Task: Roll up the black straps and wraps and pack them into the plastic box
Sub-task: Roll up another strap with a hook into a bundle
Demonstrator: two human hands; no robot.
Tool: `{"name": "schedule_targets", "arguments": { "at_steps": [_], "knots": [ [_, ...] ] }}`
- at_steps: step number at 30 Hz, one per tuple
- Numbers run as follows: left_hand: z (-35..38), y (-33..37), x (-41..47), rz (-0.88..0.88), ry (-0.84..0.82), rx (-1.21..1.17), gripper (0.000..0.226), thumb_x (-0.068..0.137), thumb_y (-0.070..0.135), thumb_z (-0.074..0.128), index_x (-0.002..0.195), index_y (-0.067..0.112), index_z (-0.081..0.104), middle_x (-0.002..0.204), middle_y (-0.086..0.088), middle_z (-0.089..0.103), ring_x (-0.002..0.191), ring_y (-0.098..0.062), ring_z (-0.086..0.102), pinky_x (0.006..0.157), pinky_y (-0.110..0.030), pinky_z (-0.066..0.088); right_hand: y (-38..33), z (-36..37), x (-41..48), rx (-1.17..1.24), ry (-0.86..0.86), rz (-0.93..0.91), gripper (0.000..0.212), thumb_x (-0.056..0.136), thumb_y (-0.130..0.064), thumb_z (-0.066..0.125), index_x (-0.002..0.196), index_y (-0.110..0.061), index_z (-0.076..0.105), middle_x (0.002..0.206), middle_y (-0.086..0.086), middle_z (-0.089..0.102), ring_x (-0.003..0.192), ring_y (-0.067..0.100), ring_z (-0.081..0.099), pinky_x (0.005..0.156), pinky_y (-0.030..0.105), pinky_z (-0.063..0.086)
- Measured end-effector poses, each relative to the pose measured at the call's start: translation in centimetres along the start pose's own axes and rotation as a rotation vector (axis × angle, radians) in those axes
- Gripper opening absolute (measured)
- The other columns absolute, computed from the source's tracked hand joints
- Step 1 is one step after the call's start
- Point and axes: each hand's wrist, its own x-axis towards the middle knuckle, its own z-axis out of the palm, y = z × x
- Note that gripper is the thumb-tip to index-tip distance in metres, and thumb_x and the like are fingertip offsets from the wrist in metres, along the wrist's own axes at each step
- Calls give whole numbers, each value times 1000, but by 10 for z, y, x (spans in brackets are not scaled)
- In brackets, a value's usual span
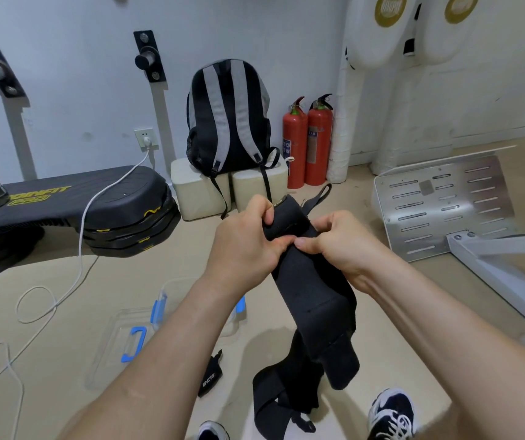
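Two hands, close together, both clamped on one black wrap (310,300). Our left hand (248,239) curls its fingers over the wrap's upper left edge. Our right hand (334,241) pinches the right edge, thumb on the front face. The thumb tips nearly meet. A narrow loop sticks up from the wrap's top end.

Below the hands the wrap hangs as a broad band, folds over itself, then trails into narrower black straps (273,395) dangling between our shoes (391,411). We cannot tell whether they touch the floor.

The clear plastic box (162,300), with blue clips, sits on the floor below and left of the hands, partly hidden by our left forearm. Its clear lid (108,354), with a blue latch, lies just beside it. A small wrap (210,374) lies on the floor near the lid; its white lettering is too small to read for certain.

Further out, on the left:
- A black step platform (64,204) has yellow lettering ending in "FIT", with "PRO" beneath.
- A white cable (80,249) runs across it.

A backpack (229,115) sits by the wall, with two red fire extinguishers (308,141) beside it; their labels are unreadable. A slotted metal plate (442,204) is on the right.
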Motion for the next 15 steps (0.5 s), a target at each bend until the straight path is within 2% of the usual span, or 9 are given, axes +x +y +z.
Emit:
{"name": "schedule_targets", "arguments": {
  "at_steps": [2, 3, 6, 8, 9, 11, 12, 14, 15],
  "knots": [
    [0, 0, 1, 23, 20, 12, 46, 73, 24, 81, 79, 20, 35, 61, 9, 43, 55, -13, 37, 54, -29, 22, -3, 0, -3, 62, -16, -11, 8, 86, -1, 70, 92, -5, 74, 83, 12, 74, 78, 24, 71, 71, 33, 59],
    [0, -1, 1, 34, 26, 23, 45, 73, 22, 80, 79, 19, 35, 61, 8, 43, 56, -16, 39, 54, -29, 21, -6, 0, -6, 103, -34, -12, 7, 87, -5, 70, 90, -2, 75, 82, 15, 74, 78, 26, 72, 72, 34, 59],
    [1, -3, 0, 65, 17, 11, 45, 73, 23, 81, 77, 20, 37, 60, 10, 43, 57, -10, 41, 52, -20, 26, -6, 3, -9, 172, -56, -38, 45, 81, -36, 77, 97, 6, 73, 91, 21, 75, 85, 29, 74, 80, 38, 58],
    [1, -1, -2, 76, -26, -25, 44, 73, 25, 82, 77, 22, 38, 60, 12, 44, 57, -7, 43, 52, -17, 29, -4, 7, -8, 150, 48, -53, 67, 71, -49, 82, 99, 11, 70, 82, 17, 70, 75, 25, 69, 70, 38, 53],
    [1, -1, -3, 68, -69, -36, 42, 74, 26, 81, 78, 23, 39, 61, 11, 48, 58, -7, 43, 52, -18, 30, -3, 8, -7, 140, 86, -55, 69, 69, -51, 83, 98, 11, 69, 79, 15, 68, 72, 23, 66, 68, 37, 50],
    [-2, -3, -3, 40, -163, -60, 36, 77, 30, 79, 81, 27, 43, 69, 6, 58, 62, -10, 47, 56, -20, 37, -3, 4, -6, 126, 117, -65, 51, 73, -44, 83, 91, 3, 74, 80, 15, 73, 73, 24, 69, 70, 37, 53],
    [-4, -3, -3, 17, -197, -117, 30, 78, 32, 76, 81, 29, 47, 75, 3, 63, 66, -11, 52, 63, -25, 45, -4, 1, -6, 112, 107, -78, 41, 76, -40, 82, 90, -1, 76, 83, 15, 75, 77, 27, 72, 73, 38, 55],
    [-10, -2, -1, -62, -191, -304, 17, 80, 30, 72, 81, 30, 55, 83, 5, 68, 77, -17, 64, 77, -39, 55, -8, -6, -10, 41, 69, -110, 36, 80, -38, 79, 90, -4, 77, 86, 16, 76, 81, 28, 74, 75, 38, 57],
    [-13, -1, 0, -109, -167, -375, 18, 81, 26, 75, 83, 30, 57, 86, 7, 69, 83, -16, 67, 80, -38, 57, -10, -8, -12, -3, 52, -131, 35, 81, -38, 78, 90, -4, 77, 85, 15, 76, 77, 25, 74, 71, 34, 56]
  ]
}}
